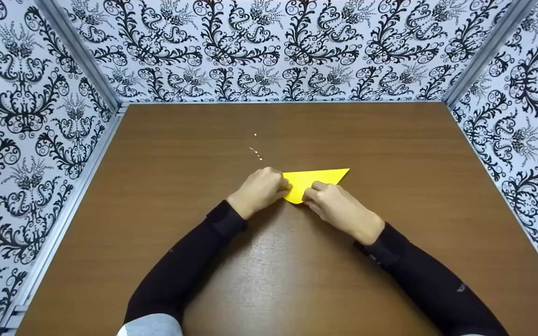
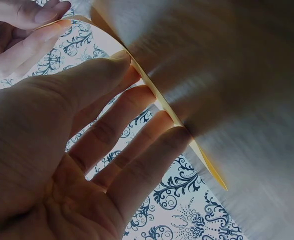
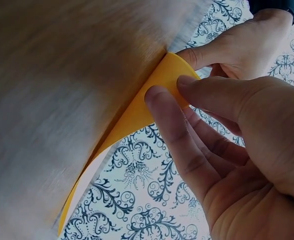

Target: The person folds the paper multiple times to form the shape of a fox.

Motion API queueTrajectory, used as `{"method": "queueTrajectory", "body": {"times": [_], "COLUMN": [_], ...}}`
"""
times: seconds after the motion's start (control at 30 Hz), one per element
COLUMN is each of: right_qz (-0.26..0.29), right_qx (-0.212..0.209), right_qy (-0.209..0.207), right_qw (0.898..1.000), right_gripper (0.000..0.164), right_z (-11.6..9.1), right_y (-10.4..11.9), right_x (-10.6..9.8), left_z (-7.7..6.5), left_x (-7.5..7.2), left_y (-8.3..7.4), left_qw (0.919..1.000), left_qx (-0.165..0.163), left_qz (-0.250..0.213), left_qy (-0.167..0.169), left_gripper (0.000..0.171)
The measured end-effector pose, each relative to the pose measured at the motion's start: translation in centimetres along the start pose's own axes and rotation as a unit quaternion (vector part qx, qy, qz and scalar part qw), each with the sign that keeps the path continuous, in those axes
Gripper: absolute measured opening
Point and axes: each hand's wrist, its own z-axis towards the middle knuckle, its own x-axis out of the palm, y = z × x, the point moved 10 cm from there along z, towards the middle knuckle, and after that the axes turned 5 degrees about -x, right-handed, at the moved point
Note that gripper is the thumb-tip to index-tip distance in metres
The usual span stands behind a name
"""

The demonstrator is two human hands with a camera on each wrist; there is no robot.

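A piece of yellow paper [image 1: 318,178] is held at the middle of the table, its pointed corner toward the right and its near edge curved. At its left end my left hand [image 1: 260,189] pinches it; in the left wrist view the thumb [image 2: 99,67] lies on one face and the fingers [image 2: 142,135] on the other. My right hand [image 1: 336,205] grips the near edge. The right wrist view shows its thumb and index finger pinching the yellow paper [image 3: 137,107], which bends there. A pale inner or reverse face shows along the lower part.
Small white specks [image 1: 256,151] lie on the brown wooden table [image 1: 194,140] beyond my left hand. Patterned black-and-white walls [image 1: 259,51] with grey metal posts [image 1: 484,51] enclose the back and sides. Dark sleeves [image 1: 185,261] cover both forearms.
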Motion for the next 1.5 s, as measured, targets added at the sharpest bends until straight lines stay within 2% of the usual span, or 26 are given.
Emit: {"method": "queueTrajectory", "body": {"times": [0.43,0.77,1.23,1.5], "right_qz": [-0.012,0.026,0.095,0.124], "right_qx": [0.006,0.017,0.056,0.086], "right_qy": [-0.008,-0.018,-0.018,0.008], "right_qw": [1.0,0.999,0.994,0.988], "right_gripper": [0.007,0.005,0.004,0.005], "right_z": [0.0,0.5,2.8,4.3], "right_y": [-0.1,-0.9,-3.9,-6.1], "right_x": [-0.3,-1.2,-1.9,-1.4], "left_z": [-0.1,-0.1,0.0,0.0], "left_x": [0.2,-0.1,-0.3,-0.4], "left_y": [0.0,0.1,0.9,1.6], "left_qw": [1.0,1.0,0.9999,0.9998], "left_qx": [0.001,-0.002,-0.014,-0.01], "left_qz": [0.004,-0.002,0.005,-0.017], "left_qy": [0.002,0.001,0.002,0.006], "left_gripper": [0.021,0.018,0.012,0.008]}}
